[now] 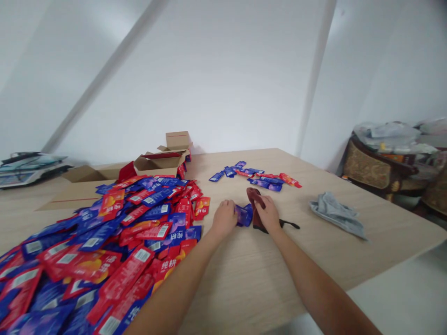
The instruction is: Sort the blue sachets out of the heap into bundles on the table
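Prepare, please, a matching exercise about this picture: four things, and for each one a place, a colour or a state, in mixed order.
Things:
1. brown pouch
2. grey bundle
3. large packet heap
4. cardboard boxes

Descriptions:
A. flaps open
B. touched by the right hand
C. red and blue
D. on the right part of the table

Right pairs: 1-B, 2-D, 3-C, 4-A.
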{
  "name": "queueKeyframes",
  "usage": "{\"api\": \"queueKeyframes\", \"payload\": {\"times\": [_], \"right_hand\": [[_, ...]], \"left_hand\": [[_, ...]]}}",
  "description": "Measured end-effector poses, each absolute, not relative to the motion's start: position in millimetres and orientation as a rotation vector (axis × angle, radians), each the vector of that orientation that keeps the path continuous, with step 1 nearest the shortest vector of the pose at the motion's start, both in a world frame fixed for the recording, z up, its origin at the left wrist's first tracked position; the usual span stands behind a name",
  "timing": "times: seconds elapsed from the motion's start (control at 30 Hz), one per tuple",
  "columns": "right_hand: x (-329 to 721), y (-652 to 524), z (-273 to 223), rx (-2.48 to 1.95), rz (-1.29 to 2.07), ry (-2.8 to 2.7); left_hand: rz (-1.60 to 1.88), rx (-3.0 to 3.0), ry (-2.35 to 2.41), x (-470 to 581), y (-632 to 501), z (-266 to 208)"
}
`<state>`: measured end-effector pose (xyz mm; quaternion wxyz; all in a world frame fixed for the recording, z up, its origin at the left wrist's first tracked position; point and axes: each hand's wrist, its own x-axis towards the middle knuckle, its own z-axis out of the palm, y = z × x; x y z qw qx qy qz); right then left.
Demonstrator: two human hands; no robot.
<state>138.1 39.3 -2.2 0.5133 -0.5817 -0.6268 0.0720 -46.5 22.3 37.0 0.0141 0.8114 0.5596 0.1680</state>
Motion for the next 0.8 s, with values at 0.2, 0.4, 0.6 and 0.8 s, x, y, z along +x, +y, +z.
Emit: {"api": "queueKeyframes", "payload": {"times": [0.2, 0.4, 0.6, 0.8], "right_hand": [[140.6, 39.4, 4.1, -1.29, 0.316, -1.5], [140.4, 33.1, 13.9, -1.123, 0.525, -1.518], [124.6, 24.3, 13.1, -1.095, 0.846, -2.07], [137.1, 35.3, 8.4, -1.671, 0.269, -1.696]], "left_hand": [[0.143, 2.355, 1.647, -62.5, 73.4, 32.3], [0.654, 1.934, 1.774, -99.3, 72.2, 20.0], [1.238, 1.304, 1.593, -114.2, 49.6, 21.7], [1.029, 1.141, 1.326, -70.2, 14.9, 9.0]]}}
